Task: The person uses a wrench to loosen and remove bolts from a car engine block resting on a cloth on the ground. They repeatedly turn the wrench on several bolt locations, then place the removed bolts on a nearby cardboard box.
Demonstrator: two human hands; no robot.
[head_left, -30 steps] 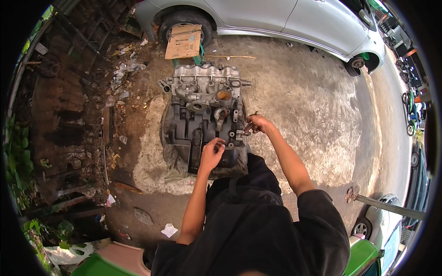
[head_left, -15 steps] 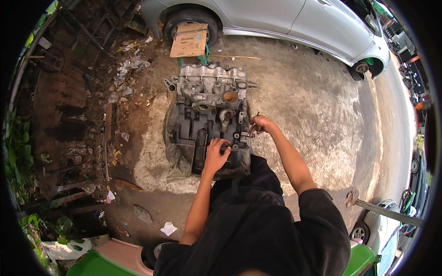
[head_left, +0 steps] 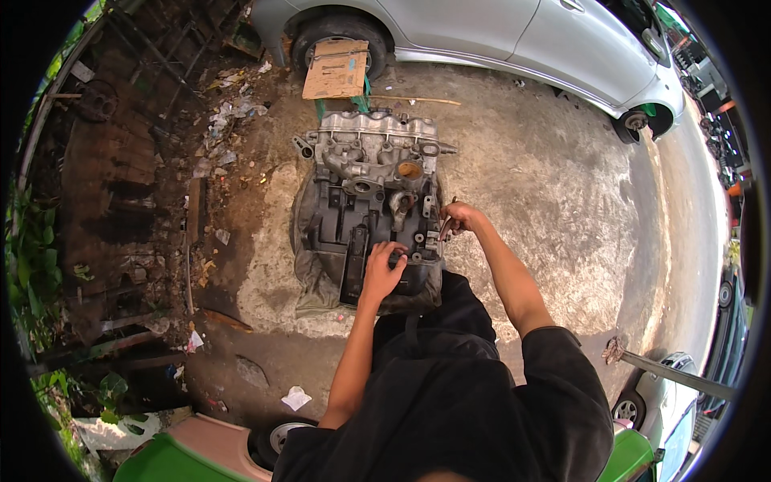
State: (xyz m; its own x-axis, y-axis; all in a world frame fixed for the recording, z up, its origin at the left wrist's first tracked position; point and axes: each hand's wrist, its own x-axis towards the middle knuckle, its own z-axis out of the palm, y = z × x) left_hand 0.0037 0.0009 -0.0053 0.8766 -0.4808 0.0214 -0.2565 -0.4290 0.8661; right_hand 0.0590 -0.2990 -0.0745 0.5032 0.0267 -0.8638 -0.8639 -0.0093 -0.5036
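A grimy engine (head_left: 337, 233) with a dark block and a silver-grey top lies in front of me on a dark cloth (head_left: 315, 299). My left hand (head_left: 384, 269) rests on its near side, fingers and thumb curled around a dark round part (head_left: 395, 259) that they mostly cover. At the engine's right edge, my right hand (head_left: 460, 217) is closed around a slim metal tool (head_left: 445, 230), which looks like a wrench. The tool's lower end is at small metal fittings on the engine's side; whether it touches them I cannot tell.
A silver car (head_left: 474, 32) stands beyond the engine. Before its wheel is a green-legged stool (head_left: 336, 71) topped with cardboard. Paper scraps (head_left: 229, 120) and dark timber (head_left: 112, 177) lie along the left. A pole (head_left: 675, 375) and a parked car (head_left: 642, 406) are at lower right.
The whole view has shifted slightly, so the engine appears a little farther right. Both hands keep their places on the engine, and the tool in my right hand has turned only slightly, if at all.
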